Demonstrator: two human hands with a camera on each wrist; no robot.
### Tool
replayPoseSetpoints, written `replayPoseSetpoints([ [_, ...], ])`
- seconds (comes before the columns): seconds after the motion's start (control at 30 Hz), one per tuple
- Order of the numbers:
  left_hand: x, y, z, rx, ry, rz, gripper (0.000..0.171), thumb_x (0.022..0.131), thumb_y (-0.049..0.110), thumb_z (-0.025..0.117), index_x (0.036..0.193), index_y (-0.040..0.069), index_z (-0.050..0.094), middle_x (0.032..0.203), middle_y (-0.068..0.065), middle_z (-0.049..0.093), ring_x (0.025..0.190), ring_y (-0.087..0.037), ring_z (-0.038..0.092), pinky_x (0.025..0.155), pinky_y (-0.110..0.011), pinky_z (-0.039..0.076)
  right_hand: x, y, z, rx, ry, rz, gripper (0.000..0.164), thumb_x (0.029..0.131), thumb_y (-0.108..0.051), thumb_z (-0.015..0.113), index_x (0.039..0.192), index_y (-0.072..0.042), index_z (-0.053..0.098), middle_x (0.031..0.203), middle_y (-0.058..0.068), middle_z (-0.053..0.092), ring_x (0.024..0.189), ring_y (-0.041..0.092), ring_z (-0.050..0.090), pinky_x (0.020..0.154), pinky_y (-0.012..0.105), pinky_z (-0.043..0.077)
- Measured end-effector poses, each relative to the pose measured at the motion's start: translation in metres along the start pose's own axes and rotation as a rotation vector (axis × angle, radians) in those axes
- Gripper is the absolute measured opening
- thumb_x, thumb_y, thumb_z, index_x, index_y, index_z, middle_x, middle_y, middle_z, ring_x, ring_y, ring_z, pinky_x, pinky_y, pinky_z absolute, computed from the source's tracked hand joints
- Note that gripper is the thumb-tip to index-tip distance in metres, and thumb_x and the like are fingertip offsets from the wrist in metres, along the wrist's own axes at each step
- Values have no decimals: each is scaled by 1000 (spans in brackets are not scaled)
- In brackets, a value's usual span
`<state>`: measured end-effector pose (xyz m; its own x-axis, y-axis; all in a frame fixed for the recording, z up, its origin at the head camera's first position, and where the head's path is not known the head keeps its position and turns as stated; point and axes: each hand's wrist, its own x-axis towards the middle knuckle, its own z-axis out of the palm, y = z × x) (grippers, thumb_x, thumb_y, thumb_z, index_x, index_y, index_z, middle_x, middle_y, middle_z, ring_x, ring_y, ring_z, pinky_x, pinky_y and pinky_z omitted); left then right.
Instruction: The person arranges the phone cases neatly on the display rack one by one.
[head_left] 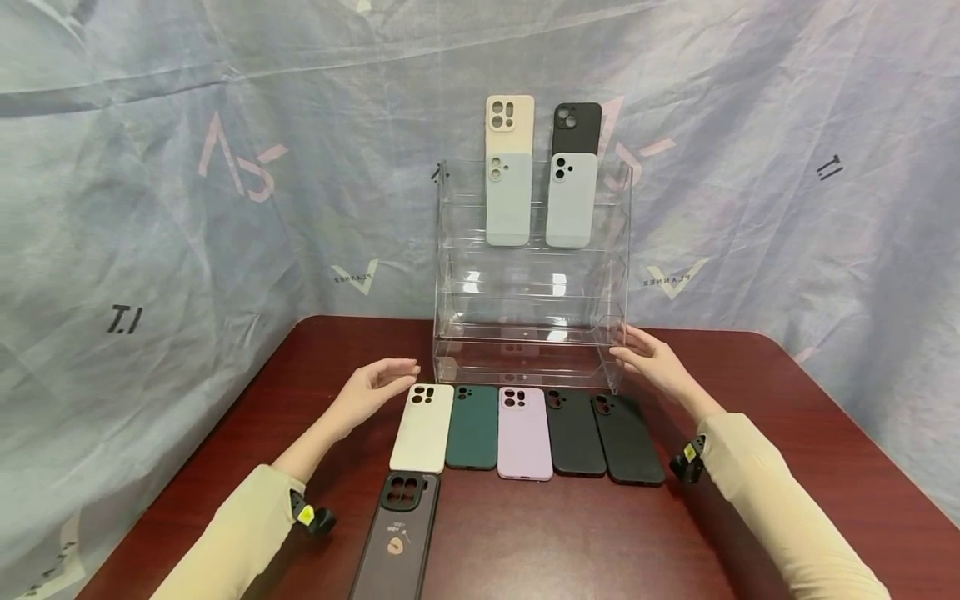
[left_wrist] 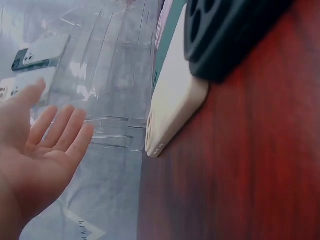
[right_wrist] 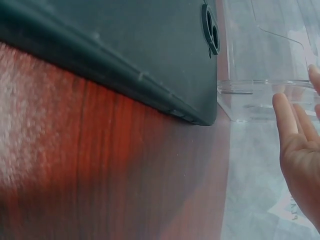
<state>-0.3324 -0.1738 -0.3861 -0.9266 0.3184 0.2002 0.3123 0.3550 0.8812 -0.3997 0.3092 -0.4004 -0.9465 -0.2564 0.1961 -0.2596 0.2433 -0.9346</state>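
Observation:
A clear acrylic tiered stand (head_left: 525, 333) stands at the back of the table. My left hand (head_left: 375, 387) is off its lower left corner, fingers extended, palm bare in the left wrist view. At the stand's right side is my right hand (head_left: 656, 362), fingers fairly straight; whether they touch the panel I cannot tell. In front of the stand lies a row of phone cases: a cream case (head_left: 422, 429), a dark green case (head_left: 472, 427), a lilac case (head_left: 524, 433), a black case (head_left: 577, 437) and another black case (head_left: 633, 446).
On the stand's upper tiers are a beige case (head_left: 510, 125), a dark case (head_left: 576, 133), a pale green case (head_left: 508, 204) and a white case (head_left: 572, 204). A smoky case (head_left: 397, 542) with a black camera frame lies nearer on the dark red table (head_left: 570, 542). Grey sheeting (head_left: 262, 208) hangs behind.

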Motion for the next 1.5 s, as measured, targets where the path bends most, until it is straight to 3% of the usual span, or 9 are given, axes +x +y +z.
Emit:
replayPoseSetpoints([
  [0.2, -29, 3, -3, 97, -116, 33, 43, 91, 29, 63, 125, 5, 56, 124, -16, 60, 111, -24, 59, 87, -23, 52, -2, -1, 2, -67, -23, 14, 67, 96, -22, 55, 151, -10, 18, 150, 23, 27, 103, -12, 52, 89, 21, 51],
  [0.4, -45, 4, 3, 84, -130, 50, 43, 90, 28, 63, 125, 4, 55, 122, -16, 61, 108, -19, 61, 85, -20, 51, -2, 0, 1, -121, -8, 19, 67, 96, -26, 55, 151, -12, 19, 150, 22, 29, 106, -6, 53, 95, 30, 50],
  [0.5, -51, 0, 7, 118, -149, 81, 44, 90, 27, 64, 125, 3, 55, 120, -15, 62, 105, -18, 61, 85, -22, 52, -4, 0, 1, -123, -12, 22, 67, 96, -26, 54, 151, -12, 18, 150, 22, 28, 118, 10, 53, 99, 37, 47],
  [0.6, -58, -5, 11, 172, -190, 108, 43, 89, 28, 65, 123, 3, 57, 117, -14, 63, 102, -19, 62, 84, -24, 53, -4, -1, 2, -114, -20, 24, 68, 96, -26, 54, 152, -13, 16, 151, 22, 25, 128, 29, 44, 101, 41, 44],
  [0.73, -67, -10, 13, 205, -251, 120, 40, 89, 27, 65, 120, 3, 58, 115, -13, 64, 100, -22, 62, 83, -25, 54, -5, -2, 4, -103, -27, 21, 69, 97, -25, 53, 152, -12, 14, 152, 23, 23, 132, 38, 36, 102, 39, 44],
  [0.9, -75, -8, 13, 193, -296, 91, 37, 88, 22, 66, 118, 2, 59, 114, -15, 64, 99, -27, 62, 81, -24, 54, -6, -3, 4, -109, -19, 14, 68, 97, -24, 53, 152, -12, 15, 152, 23, 24, 130, 39, 37, 102, 42, 43],
  [1.13, -79, -9, 12, 195, -322, 43, 35, 85, 23, 70, 115, 6, 61, 112, -10, 64, 94, -20, 60, 77, -23, 54, -9, -4, 0, -120, -8, 20, 67, 97, -24, 52, 152, -12, 15, 151, 23, 25, 128, 36, 41, 100, 36, 46],
  [1.5, -85, -7, 12, 177, -355, -29, 39, 79, 22, 76, 111, 4, 62, 108, -10, 62, 89, -15, 57, 75, -20, 52, -10, -5, 3, -129, -16, 41, 68, 97, -27, 52, 152, -11, 14, 151, 24, 24, 129, 39, 40, 101, 40, 45],
])
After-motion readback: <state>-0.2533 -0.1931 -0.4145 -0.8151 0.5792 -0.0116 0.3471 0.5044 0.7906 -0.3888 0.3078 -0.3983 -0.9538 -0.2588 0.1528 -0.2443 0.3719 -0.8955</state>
